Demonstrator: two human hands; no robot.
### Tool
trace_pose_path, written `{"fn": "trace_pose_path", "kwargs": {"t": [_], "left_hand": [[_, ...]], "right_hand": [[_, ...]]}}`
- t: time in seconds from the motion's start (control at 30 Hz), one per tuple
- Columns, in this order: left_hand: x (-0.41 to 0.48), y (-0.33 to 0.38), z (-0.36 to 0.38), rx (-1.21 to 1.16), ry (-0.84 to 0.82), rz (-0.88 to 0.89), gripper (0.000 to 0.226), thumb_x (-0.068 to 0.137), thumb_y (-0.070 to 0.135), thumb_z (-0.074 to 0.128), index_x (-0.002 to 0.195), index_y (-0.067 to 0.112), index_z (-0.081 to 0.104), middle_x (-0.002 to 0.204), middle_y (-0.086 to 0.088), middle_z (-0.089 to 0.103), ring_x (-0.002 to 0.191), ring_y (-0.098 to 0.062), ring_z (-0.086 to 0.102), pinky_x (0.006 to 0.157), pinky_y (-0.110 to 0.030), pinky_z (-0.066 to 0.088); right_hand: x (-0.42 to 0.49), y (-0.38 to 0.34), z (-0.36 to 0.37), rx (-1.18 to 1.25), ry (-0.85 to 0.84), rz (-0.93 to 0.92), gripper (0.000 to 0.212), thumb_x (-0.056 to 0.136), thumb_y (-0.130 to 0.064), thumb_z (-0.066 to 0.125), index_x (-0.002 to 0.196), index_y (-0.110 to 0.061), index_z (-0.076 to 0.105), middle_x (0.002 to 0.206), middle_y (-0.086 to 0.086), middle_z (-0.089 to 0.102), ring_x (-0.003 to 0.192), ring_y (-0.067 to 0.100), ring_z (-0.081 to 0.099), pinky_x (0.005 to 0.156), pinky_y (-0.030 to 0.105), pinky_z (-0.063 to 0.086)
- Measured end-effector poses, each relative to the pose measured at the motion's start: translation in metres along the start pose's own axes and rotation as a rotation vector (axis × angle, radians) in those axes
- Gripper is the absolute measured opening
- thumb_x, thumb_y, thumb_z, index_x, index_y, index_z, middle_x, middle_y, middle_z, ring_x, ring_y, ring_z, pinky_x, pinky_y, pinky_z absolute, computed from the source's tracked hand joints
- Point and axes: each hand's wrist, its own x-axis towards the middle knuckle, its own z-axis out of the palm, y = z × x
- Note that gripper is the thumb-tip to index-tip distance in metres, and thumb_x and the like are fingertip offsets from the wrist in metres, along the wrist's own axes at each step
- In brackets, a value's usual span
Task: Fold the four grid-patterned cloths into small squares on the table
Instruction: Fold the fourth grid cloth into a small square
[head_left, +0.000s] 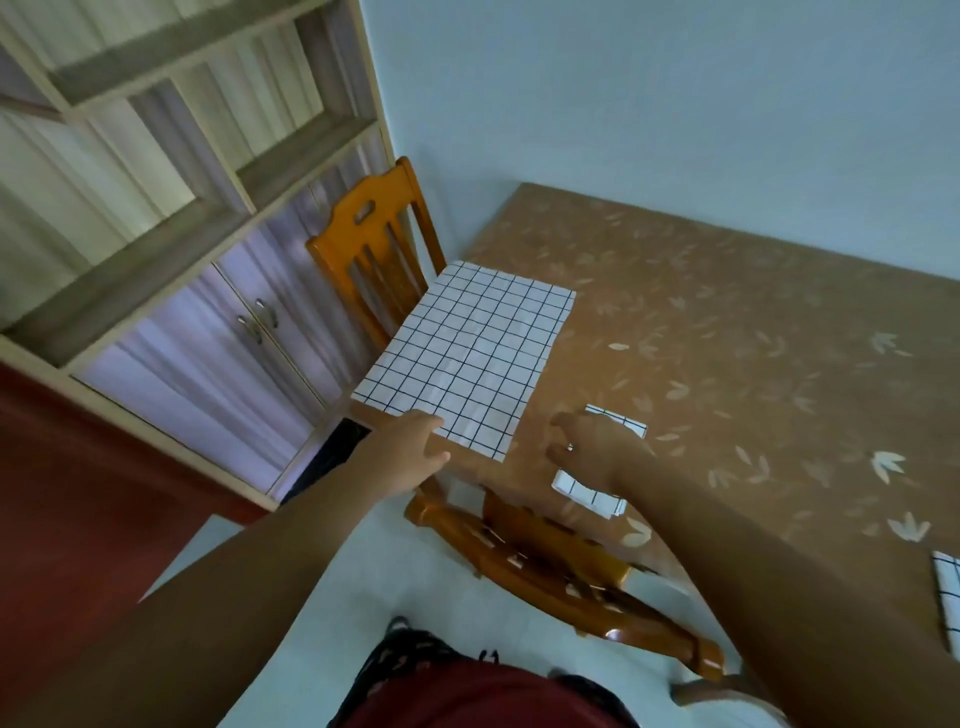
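Observation:
A white cloth with a black grid (470, 353) lies spread flat at the left end of the table (727, 322), its left edge level with the table edge. My left hand (410, 441) rests at that cloth's near corner, fingers bent over the edge. Over a small folded grid cloth (597, 491) hovers my right hand (592, 441), fingers loosely curled; the hand hides most of that cloth. Another folded grid cloth (948, 597) shows at the right edge of the view.
The table carries a brown cover with a pale leaf print and stands against a light blue wall. One wooden chair (374, 249) stands at the table's left end, a second (561, 566) at the near side. A shelf cabinet (171, 218) fills the left.

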Motion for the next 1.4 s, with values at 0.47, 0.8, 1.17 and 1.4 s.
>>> {"fn": "trace_pose_path", "kwargs": {"t": [0.47, 0.8, 1.17, 1.4], "left_hand": [[0.079, -0.135, -0.056, 0.153, -0.092, 0.216, 0.057, 0.100, 0.039, 0.057, 0.151, 0.020, 0.042, 0.149, 0.000, 0.047, 0.133, -0.020, 0.049, 0.104, -0.039, 0.047], [0.165, -0.185, -0.087, 0.214, -0.272, 0.432, 0.065, 0.095, 0.044, 0.063, 0.151, 0.019, 0.042, 0.149, -0.003, 0.046, 0.135, -0.024, 0.046, 0.108, -0.042, 0.045], [0.211, -0.174, -0.075, 0.228, -0.355, 0.428, 0.071, 0.095, 0.042, 0.064, 0.156, 0.020, 0.035, 0.160, -0.001, 0.035, 0.144, -0.021, 0.037, 0.115, -0.038, 0.037], [0.241, -0.182, -0.064, 0.186, -0.300, 0.346, 0.064, 0.096, 0.034, 0.065, 0.153, 0.017, 0.040, 0.154, -0.004, 0.042, 0.139, -0.021, 0.043, 0.111, -0.035, 0.040]], "right_hand": [[0.114, -0.130, 0.000, -0.041, 0.025, 0.054, 0.068, 0.094, -0.064, 0.051, 0.150, -0.027, 0.042, 0.140, 0.003, 0.056, 0.128, 0.027, 0.055, 0.099, 0.049, 0.051], [0.147, -0.162, 0.007, 0.004, 0.029, 0.239, 0.071, 0.094, -0.065, 0.051, 0.152, -0.025, 0.039, 0.147, 0.004, 0.051, 0.129, 0.026, 0.055, 0.099, 0.045, 0.051], [0.172, -0.105, 0.023, 0.159, -0.012, 0.343, 0.070, 0.095, -0.062, 0.055, 0.153, -0.026, 0.039, 0.152, 0.005, 0.046, 0.134, 0.031, 0.049, 0.107, 0.047, 0.045], [0.208, -0.067, 0.030, 0.108, -0.046, 0.350, 0.065, 0.097, -0.052, 0.058, 0.151, -0.022, 0.040, 0.151, 0.008, 0.046, 0.134, 0.030, 0.050, 0.104, 0.045, 0.046]]}}
